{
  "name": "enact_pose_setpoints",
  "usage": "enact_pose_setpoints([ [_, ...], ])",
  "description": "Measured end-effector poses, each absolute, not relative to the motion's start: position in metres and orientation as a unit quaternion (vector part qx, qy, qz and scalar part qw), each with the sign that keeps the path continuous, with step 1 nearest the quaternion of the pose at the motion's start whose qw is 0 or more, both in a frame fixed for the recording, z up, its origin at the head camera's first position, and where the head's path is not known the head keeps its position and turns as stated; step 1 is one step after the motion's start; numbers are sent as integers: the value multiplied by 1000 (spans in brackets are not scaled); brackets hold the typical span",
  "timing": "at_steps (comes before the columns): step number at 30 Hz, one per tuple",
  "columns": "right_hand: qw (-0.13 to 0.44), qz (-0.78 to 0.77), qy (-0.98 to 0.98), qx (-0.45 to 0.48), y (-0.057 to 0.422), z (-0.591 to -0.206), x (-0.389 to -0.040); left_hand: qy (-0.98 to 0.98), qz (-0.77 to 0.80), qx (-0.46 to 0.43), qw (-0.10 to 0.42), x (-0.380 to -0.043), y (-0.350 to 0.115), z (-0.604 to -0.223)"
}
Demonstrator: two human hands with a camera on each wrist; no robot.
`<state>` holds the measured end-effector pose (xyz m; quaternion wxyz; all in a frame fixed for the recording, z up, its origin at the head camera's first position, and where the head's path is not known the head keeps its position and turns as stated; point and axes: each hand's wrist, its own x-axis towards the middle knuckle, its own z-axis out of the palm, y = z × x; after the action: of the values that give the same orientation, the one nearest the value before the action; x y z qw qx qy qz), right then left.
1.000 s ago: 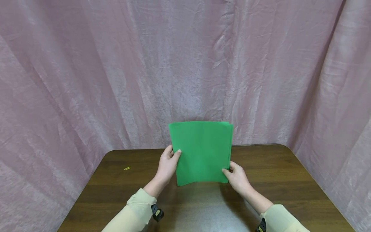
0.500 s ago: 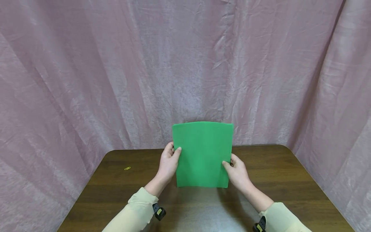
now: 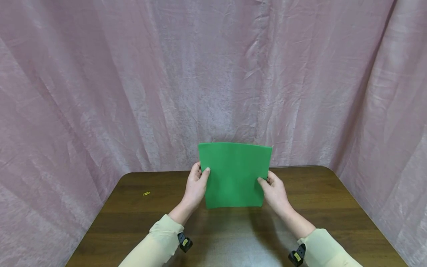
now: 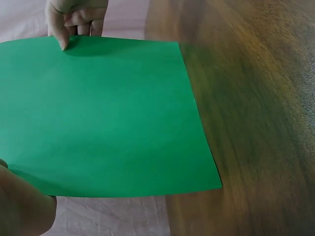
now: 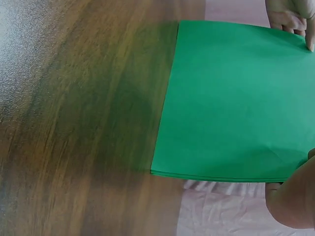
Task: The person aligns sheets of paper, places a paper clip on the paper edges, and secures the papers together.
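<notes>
A stack of green paper sheets (image 3: 235, 176) stands upright over the middle of the table, its edges nearly even. In the right wrist view several thin layers show along one side of the sheets (image 5: 236, 103). My left hand (image 3: 195, 185) pinches the left edge, thumb on the near face and fingers behind. Opposite it, my right hand (image 3: 275, 191) pinches the right edge the same way, at almost equal height. The left wrist view has the paper's (image 4: 108, 118) smooth front face, slightly bowed, with its lower edge close over the wood.
A small yellow paper clip (image 3: 146, 193) lies on the dark wooden table (image 3: 140, 222), left of my left hand. Pink curtains (image 3: 213, 74) hang right behind the table's far edge and along both sides.
The sheets have gone from slightly fanned at the right and bottom to nearly flush. My right hand has moved up along its edge. The stack's lower edge dipped, then rose.
</notes>
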<state>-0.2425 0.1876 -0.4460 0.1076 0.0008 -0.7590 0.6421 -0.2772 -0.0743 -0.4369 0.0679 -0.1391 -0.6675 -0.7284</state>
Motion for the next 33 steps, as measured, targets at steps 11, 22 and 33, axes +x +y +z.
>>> enact_pose_setpoints([
  [11,113,662,-741,3,184,-448,-247,-661,-736,-140,36,-279,-73,-441],
  [22,86,696,-712,-22,179,-450,-247,-666,-733,-137,23,-278,-71,-447],
  [33,76,705,-705,-18,178,-452,-248,-668,-731,-137,13,-276,-71,-456],
])
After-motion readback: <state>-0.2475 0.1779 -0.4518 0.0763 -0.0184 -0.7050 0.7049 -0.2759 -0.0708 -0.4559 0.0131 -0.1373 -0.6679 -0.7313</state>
